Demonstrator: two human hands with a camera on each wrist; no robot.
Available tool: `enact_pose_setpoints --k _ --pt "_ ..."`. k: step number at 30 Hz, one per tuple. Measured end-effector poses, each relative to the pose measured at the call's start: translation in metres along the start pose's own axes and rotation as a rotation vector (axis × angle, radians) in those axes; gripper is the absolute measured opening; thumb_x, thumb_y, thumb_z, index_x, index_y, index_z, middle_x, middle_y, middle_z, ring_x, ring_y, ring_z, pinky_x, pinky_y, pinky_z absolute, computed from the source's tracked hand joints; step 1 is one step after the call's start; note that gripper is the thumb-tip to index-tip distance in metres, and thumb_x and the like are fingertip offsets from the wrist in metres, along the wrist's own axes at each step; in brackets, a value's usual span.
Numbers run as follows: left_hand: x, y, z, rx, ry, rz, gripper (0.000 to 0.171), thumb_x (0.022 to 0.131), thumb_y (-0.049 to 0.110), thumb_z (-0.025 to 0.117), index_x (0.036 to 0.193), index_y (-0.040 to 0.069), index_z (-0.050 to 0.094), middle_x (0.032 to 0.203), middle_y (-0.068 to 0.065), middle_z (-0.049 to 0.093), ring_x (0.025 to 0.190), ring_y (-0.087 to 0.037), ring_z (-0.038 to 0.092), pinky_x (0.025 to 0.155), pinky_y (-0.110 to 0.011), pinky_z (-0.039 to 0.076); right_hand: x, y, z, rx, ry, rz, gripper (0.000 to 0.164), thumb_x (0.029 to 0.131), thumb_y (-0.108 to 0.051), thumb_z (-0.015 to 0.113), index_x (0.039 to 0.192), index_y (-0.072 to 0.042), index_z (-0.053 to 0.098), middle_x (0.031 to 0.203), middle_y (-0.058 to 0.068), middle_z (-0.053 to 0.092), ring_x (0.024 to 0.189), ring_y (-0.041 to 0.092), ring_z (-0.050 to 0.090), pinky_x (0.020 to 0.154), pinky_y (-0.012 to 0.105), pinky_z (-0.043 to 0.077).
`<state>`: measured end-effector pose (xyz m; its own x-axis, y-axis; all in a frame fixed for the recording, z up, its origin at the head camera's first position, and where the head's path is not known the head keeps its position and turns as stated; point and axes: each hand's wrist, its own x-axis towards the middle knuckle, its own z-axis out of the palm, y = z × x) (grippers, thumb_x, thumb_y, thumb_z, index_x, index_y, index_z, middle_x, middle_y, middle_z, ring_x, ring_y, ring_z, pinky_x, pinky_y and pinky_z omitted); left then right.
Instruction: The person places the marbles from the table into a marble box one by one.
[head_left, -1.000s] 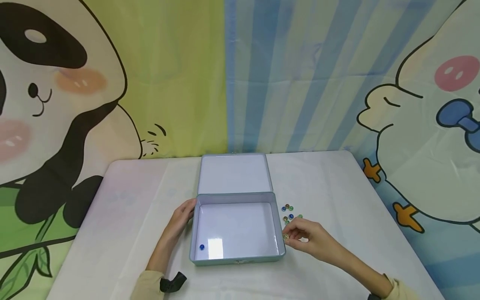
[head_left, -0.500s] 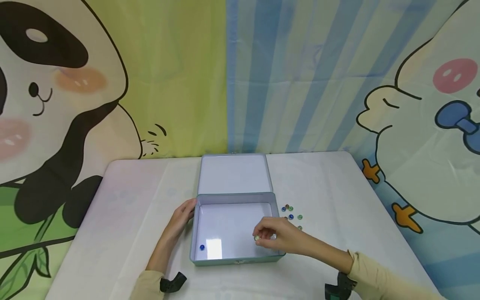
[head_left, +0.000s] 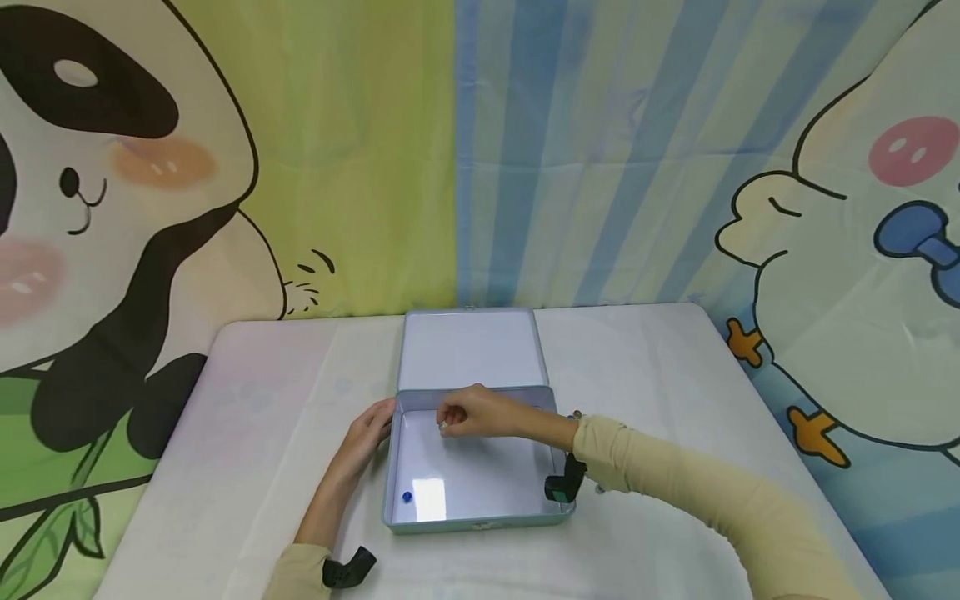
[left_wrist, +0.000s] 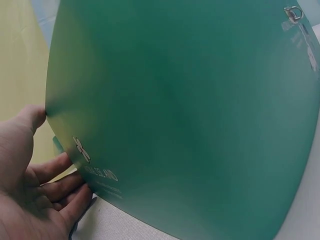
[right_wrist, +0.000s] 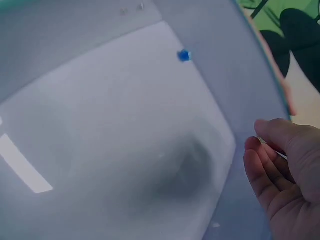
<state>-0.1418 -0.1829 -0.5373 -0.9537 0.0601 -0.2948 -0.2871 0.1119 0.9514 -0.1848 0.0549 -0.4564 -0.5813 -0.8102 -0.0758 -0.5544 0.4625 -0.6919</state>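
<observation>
My right hand (head_left: pixel 480 412) pinches a small clear marble (head_left: pixel 442 426) between thumb and fingertips, over the back left part of an open tin box (head_left: pixel 480 527). The right wrist view shows this hand (right_wrist: pixel 290 170) close to the box's inner corner, the marble mostly hidden. A blue marble (head_left: pixel 407 497) lies on the box floor, near its front left corner. My left hand (head_left: pixel 365 437) rests against the box's left side. In the left wrist view, thumb and fingertips of the left hand (left_wrist: pixel 40 185) touch the edges of the green outer wall (left_wrist: pixel 175 125).
The box lid (head_left: pixel 472 350) lies folded back behind the box. Loose marbles (head_left: pixel 576 414) right of the box are mostly hidden by the right forearm. A white cloth covers the table (head_left: pixel 645 358); a printed curtain (head_left: pixel 375 167) hangs behind.
My right hand has carried the marble from right of the box, over its right rim, to the back left inside. The left hand and blue marble have stayed put.
</observation>
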Motion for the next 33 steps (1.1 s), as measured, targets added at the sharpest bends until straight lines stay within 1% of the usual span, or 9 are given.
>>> enact_pose_setpoints --k 4,9,11,14,18,24,29,33 --pt "0.0 0.0 0.001 -0.015 -0.018 0.015 0.061 0.098 0.051 0.048 0.138 0.006 0.05 0.147 -0.016 0.048 0.135 -0.036 0.047 0.119 -0.049 0.031 0.022 0.009 0.014 -0.046 -0.045 0.004 0.01 0.087 -0.011 0.072 0.094 -0.006 0.068 0.087 0.005 0.07 0.074 -0.001 0.057 0.067 0.009 0.049" --pt "0.001 0.002 0.0 -0.005 -0.036 0.028 0.061 0.099 0.051 0.046 0.138 0.005 0.049 0.148 -0.016 0.045 0.137 -0.036 0.044 0.12 -0.05 0.029 0.042 0.009 0.029 -0.083 -0.098 0.005 0.012 0.086 -0.012 0.073 0.094 -0.005 0.068 0.086 0.005 0.07 0.072 -0.002 0.054 0.066 0.007 0.047" --pt "0.001 0.003 0.0 -0.002 -0.047 0.032 0.062 0.099 0.051 0.046 0.139 0.004 0.048 0.149 -0.017 0.044 0.138 -0.036 0.044 0.12 -0.05 0.028 0.047 0.008 0.033 -0.1 -0.106 0.005 0.012 0.086 -0.012 0.073 0.093 -0.005 0.068 0.084 0.005 0.07 0.07 -0.002 0.054 0.065 0.006 0.046" --pt "0.002 0.004 0.0 -0.009 -0.047 0.027 0.062 0.099 0.051 0.046 0.139 0.004 0.048 0.149 -0.017 0.043 0.137 -0.036 0.044 0.12 -0.05 0.027 0.054 0.007 0.038 -0.119 -0.093 -0.01 0.011 0.084 -0.01 0.074 0.092 -0.004 0.068 0.083 0.006 0.07 0.069 -0.002 0.054 0.063 0.005 0.045" --pt "0.002 0.005 -0.001 -0.023 -0.04 0.008 0.062 0.098 0.052 0.048 0.138 0.006 0.05 0.149 -0.015 0.044 0.136 -0.035 0.045 0.121 -0.05 0.026 0.059 0.006 0.041 -0.12 -0.066 -0.024 0.011 0.083 -0.008 0.075 0.091 -0.003 0.069 0.083 0.008 0.07 0.07 0.001 0.056 0.063 0.005 0.045" --pt "0.001 0.006 -0.002 -0.02 -0.05 -0.002 0.062 0.098 0.052 0.047 0.139 0.006 0.048 0.151 -0.015 0.042 0.137 -0.037 0.044 0.122 -0.053 0.022 0.062 0.007 0.044 -0.1 -0.079 0.005 0.013 0.084 -0.009 0.075 0.093 -0.003 0.069 0.085 0.007 0.07 0.07 -0.001 0.055 0.065 0.005 0.046" --pt "0.001 0.004 -0.003 -0.027 -0.052 0.002 0.062 0.098 0.051 0.047 0.139 0.005 0.048 0.151 -0.015 0.042 0.138 -0.035 0.043 0.122 -0.05 0.024 0.063 0.007 0.045 -0.116 -0.079 -0.004 0.012 0.084 -0.009 0.075 0.092 -0.003 0.069 0.086 0.007 0.07 0.072 0.001 0.056 0.066 0.005 0.045" --pt "0.002 0.001 -0.003 -0.029 -0.047 -0.001 0.063 0.098 0.052 0.047 0.139 0.005 0.048 0.15 -0.016 0.043 0.135 -0.036 0.046 0.122 -0.05 0.025 0.063 0.007 0.044 -0.148 -0.09 -0.014 0.016 0.083 -0.011 0.076 0.094 -0.003 0.069 0.085 0.007 0.07 0.071 0.001 0.054 0.064 0.005 0.044"
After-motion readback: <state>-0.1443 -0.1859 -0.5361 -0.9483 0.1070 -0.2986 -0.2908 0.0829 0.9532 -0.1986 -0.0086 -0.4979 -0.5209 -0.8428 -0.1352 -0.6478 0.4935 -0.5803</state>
